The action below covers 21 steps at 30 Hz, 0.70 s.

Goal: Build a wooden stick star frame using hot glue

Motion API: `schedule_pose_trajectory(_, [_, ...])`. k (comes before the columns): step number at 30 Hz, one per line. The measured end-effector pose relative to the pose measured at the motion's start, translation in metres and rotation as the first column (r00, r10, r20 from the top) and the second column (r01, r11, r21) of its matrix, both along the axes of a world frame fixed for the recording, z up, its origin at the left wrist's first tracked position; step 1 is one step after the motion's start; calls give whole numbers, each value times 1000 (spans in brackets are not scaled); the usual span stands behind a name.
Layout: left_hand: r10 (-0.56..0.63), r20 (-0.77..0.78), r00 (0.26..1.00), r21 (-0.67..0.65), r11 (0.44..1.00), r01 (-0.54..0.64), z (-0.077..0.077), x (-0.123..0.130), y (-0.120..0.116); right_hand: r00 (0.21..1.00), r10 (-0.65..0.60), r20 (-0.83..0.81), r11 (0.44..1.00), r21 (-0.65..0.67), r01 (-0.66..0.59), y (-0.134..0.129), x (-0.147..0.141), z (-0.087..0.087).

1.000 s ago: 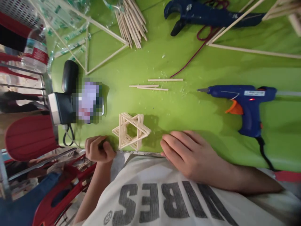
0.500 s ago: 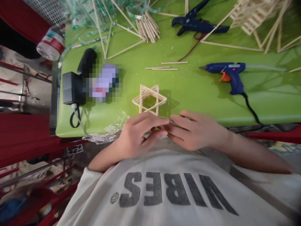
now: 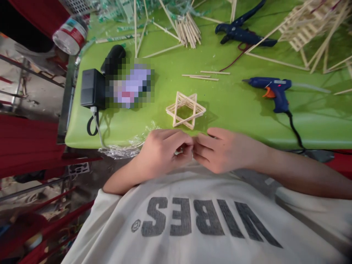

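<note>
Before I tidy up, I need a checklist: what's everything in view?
Stick star: one, pale, centre
Loose sticks: three, pale, beyond star
Stick bundle: one, pale, far middle
Stick frames: several, pale, far side
Glue gun: one, blue, right
Hand tool: one, navy, far right
Cords: several; purple, white, black; spread out
Bottle: one, clear, far left
Blurred item: one, lilac, left
Boxy block: one, black, left
Rounded case: one, black, left
Plastic: uncounted, clear, left
Table: one, green, beneath
Furniture: uncounted, red, background
Shirt: one, white, bottom
Left hand: one, bare, near edge
Right hand: one, bare, near edge
</note>
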<state>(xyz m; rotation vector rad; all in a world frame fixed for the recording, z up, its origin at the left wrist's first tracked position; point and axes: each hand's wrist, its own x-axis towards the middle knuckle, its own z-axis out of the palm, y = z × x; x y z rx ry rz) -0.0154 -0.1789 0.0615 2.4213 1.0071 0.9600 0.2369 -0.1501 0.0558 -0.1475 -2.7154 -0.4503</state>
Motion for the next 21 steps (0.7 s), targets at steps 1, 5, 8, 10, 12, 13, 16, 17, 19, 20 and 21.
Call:
schedule_pose_trajectory(1, [14,4,1000,25,1000,-14,-1,0,-1,1000,-4,-2,1000,1,4,0,-2,-1])
schedule_pose_trajectory(5, [107,65,992,42,993,-110,-5,-6,-9,1000,-12,-11,1000,23,12,-3,-6,-3])
schedule_pose_trajectory(8, [293,115,949,-1,955,-295,-15,-25,-11,999,-43,-21,998,35,44,-7,-8,-4])
schedule_pose_trajectory(10, [451,115,885,-52,893,-448,-26,-45,-10,995,-86,-46,996,25,87,-10,-4,-6])
schedule_pose_trajectory(12, [573,104,813,-42,819,-572,-40,-67,-4,977,-183,-113,983,-6,183,-7,10,-11])
schedule_pose_trajectory(13, [634,97,767,-27,772,-635,-46,-78,-1,946,-283,-158,959,-37,280,-3,20,-15])
schedule_pose_trajectory(16, [652,109,751,-46,758,-651,-63,-93,7,567,-775,-279,626,-211,751,20,63,-37])
schedule_pose_trajectory(17, [619,114,777,-58,785,-616,-67,-92,8,338,-878,-340,434,-267,860,30,78,-46])
schedule_pose_trajectory(19, [550,94,830,-74,835,-545,-71,-80,10,-95,-956,-278,16,-374,927,49,102,-63])
schedule_pose_trajectory(20, [532,55,845,-86,845,-527,-72,-71,10,-244,-945,-216,-137,-416,899,57,111,-70])
schedule_pose_trajectory(21, [515,16,857,-102,854,-511,-73,-61,10,-336,-932,-137,-246,-443,862,63,118,-76])
